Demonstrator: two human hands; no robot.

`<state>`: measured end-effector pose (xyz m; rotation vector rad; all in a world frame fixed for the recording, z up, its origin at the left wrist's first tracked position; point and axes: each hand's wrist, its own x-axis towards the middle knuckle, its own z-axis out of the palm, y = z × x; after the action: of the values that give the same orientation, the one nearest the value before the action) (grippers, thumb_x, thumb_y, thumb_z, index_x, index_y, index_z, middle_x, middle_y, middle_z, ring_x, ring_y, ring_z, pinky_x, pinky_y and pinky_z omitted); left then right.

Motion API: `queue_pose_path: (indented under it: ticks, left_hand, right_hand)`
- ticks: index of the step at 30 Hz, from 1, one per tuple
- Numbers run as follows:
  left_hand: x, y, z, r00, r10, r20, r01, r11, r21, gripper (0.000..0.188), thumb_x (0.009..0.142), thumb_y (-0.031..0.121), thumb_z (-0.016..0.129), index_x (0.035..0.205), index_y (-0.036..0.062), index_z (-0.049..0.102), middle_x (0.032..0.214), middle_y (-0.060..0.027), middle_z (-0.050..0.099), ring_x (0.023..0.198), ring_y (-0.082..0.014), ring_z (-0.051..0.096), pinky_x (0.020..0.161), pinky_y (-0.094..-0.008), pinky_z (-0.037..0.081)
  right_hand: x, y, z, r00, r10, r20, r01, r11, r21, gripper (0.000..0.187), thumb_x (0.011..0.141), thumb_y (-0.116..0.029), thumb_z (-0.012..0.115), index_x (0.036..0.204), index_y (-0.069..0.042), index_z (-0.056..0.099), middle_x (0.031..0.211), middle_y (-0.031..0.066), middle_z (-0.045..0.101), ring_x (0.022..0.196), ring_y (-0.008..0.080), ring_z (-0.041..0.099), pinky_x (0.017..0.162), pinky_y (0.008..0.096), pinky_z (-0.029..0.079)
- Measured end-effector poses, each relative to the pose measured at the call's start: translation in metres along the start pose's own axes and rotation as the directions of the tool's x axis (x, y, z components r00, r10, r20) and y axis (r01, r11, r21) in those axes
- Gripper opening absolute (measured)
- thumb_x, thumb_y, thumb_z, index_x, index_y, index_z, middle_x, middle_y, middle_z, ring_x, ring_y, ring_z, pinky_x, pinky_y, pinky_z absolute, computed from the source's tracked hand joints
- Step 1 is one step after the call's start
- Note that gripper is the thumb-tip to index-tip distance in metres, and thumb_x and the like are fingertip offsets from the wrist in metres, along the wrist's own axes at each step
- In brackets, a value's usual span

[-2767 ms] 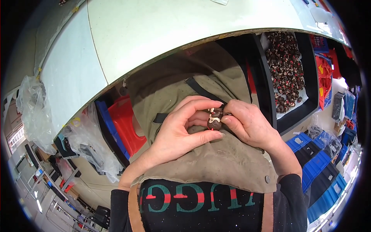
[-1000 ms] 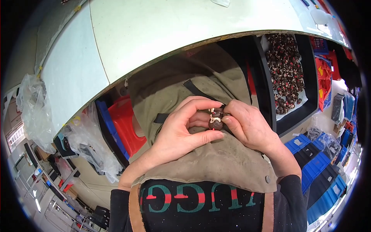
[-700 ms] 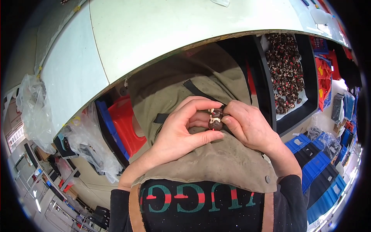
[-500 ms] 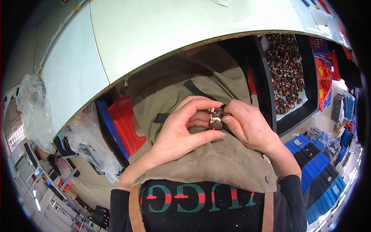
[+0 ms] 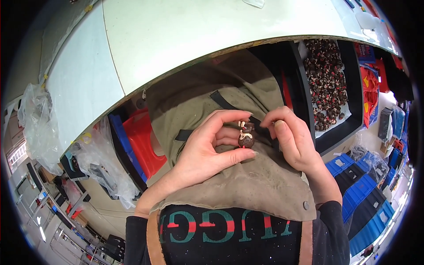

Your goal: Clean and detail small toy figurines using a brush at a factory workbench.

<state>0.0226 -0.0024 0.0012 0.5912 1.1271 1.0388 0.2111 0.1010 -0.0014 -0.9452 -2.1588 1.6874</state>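
My left hand (image 5: 204,140) is closed on a small dark brown figurine (image 5: 246,140) with cream and red details, gripping it between thumb and fingers above my apron-covered lap. Its rounded lower part faces me, and the fingers hide some of its upper end. To the right and apart from it, my right hand (image 5: 295,142) is curled with thumb and index finger pressed together. Whatever those fingertips pinch, if anything, is too small or hidden to make out. The olive apron (image 5: 194,106) spreads beneath both hands.
A pale worktable (image 5: 212,26) curves across the far side. Under its right part, a black tray (image 5: 349,128) holds many similar small brown figurines (image 5: 327,84). Blue crates (image 5: 353,194) stand at the right. A red stool (image 5: 143,148) and clear plastic bags (image 5: 104,168) are at the left.
My right hand has drawn back to the right, away from the figurine it was touching. The left hand keeps its hold on the figurine in nearly the same place.
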Motion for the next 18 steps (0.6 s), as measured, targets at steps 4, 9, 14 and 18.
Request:
queue_pose_path:
  ticks: [4, 9, 14, 18]
  left_hand:
    - [0.0006, 0.0023, 0.0018, 0.999, -0.037, -0.002, 0.037, 0.998, -0.046, 0.064, 0.077, -0.003, 0.072, 0.132, 0.0047, 0.040, 0.117, -0.0089, 0.051, 0.102, -0.0152, 0.061, 0.090, -0.0296, 0.050]
    - [0.0008, 0.0001, 0.0014, 1.000, -0.011, 0.005, 0.011, 0.999, -0.040, 0.065, 0.077, -0.003, 0.072, 0.132, 0.0048, 0.039, 0.117, -0.0093, 0.051, 0.102, -0.0153, 0.061, 0.090, -0.0302, 0.050]
    - [0.0010, -0.0012, 0.0018, 1.000, 0.009, 0.006, -0.009, 1.000, -0.020, 0.064, 0.077, -0.003, 0.072, 0.132, 0.0047, 0.040, 0.117, -0.0093, 0.051, 0.101, -0.0152, 0.061, 0.090, -0.0302, 0.051]
    - [0.0008, 0.0010, 0.0016, 1.000, -0.001, 0.011, 0.001, 1.000, -0.005, 0.063, 0.077, -0.003, 0.072, 0.131, 0.0047, 0.041, 0.116, -0.0093, 0.051, 0.101, -0.0150, 0.061, 0.089, -0.0299, 0.051]
  right_hand:
    - [-0.0012, -0.0055, 0.0038, 0.993, 0.115, 0.011, -0.115, 0.984, 0.136, 0.023, 0.097, -0.016, 0.042, 0.108, 0.000, 0.055, 0.076, 0.0032, 0.052, 0.069, 0.0098, 0.049, 0.065, 0.0241, 0.041]
    - [-0.0003, -0.0029, 0.0051, 0.992, 0.083, 0.097, -0.096, 0.986, 0.138, 0.027, 0.094, -0.007, 0.045, 0.118, -0.002, 0.053, 0.081, 0.0032, 0.055, 0.068, 0.0083, 0.051, 0.063, 0.0227, 0.042]
    - [0.0010, -0.0077, 0.0058, 0.993, 0.083, 0.084, -0.094, 0.987, 0.131, 0.026, 0.093, -0.006, 0.045, 0.117, -0.001, 0.055, 0.089, 0.0045, 0.058, 0.067, 0.0081, 0.051, 0.062, 0.0228, 0.043]
    - [0.0012, -0.0079, 0.0046, 0.990, 0.110, 0.087, -0.123, 0.979, 0.164, 0.025, 0.095, -0.005, 0.043, 0.115, -0.001, 0.057, 0.092, 0.0043, 0.059, 0.067, 0.0079, 0.051, 0.062, 0.0224, 0.043]
